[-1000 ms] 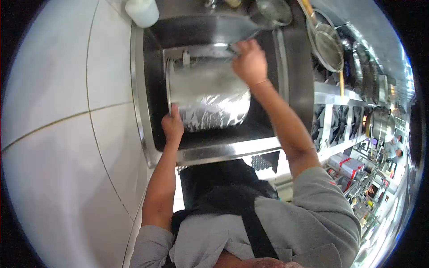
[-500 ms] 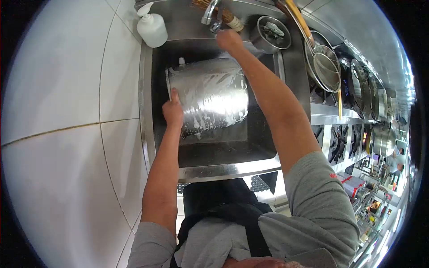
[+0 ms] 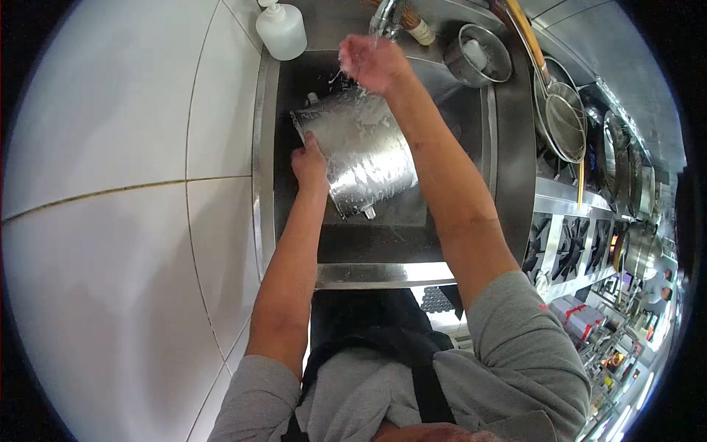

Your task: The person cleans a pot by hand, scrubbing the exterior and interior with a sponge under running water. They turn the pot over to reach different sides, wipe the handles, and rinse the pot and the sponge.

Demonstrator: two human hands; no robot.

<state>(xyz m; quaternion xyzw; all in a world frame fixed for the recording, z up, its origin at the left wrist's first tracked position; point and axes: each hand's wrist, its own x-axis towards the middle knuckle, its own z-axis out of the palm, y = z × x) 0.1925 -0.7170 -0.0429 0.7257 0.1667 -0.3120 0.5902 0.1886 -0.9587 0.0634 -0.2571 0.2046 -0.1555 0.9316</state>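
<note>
A large metal stockpot (image 3: 372, 151), streaked with suds, lies on its side in the steel sink (image 3: 383, 275). Its mouth faces left, and one small handle shows at its lower edge. My left hand (image 3: 311, 166) is closed on the rim at the mouth, thumb on the outer wall; its other fingers are partly hidden. Above the pot's far side, my right hand (image 3: 375, 65) is held under the faucet (image 3: 384, 18) with its fingers apart and nothing in it. Water splashes off this hand onto the pot.
On the back ledge are a white pump bottle (image 3: 281, 32), a bundled bristle brush (image 3: 420, 29) and a small metal pot (image 3: 477, 57) with something pale inside. Strainers (image 3: 565, 121) and stove burners stand right; a tiled wall (image 3: 110, 96) borders the left. People (image 3: 658, 287) are far off.
My right hand has opened from a closed shape at the faucet and come beneath its spout, where water now splashes. The stockpot has turned, its lower handle coming into view.
</note>
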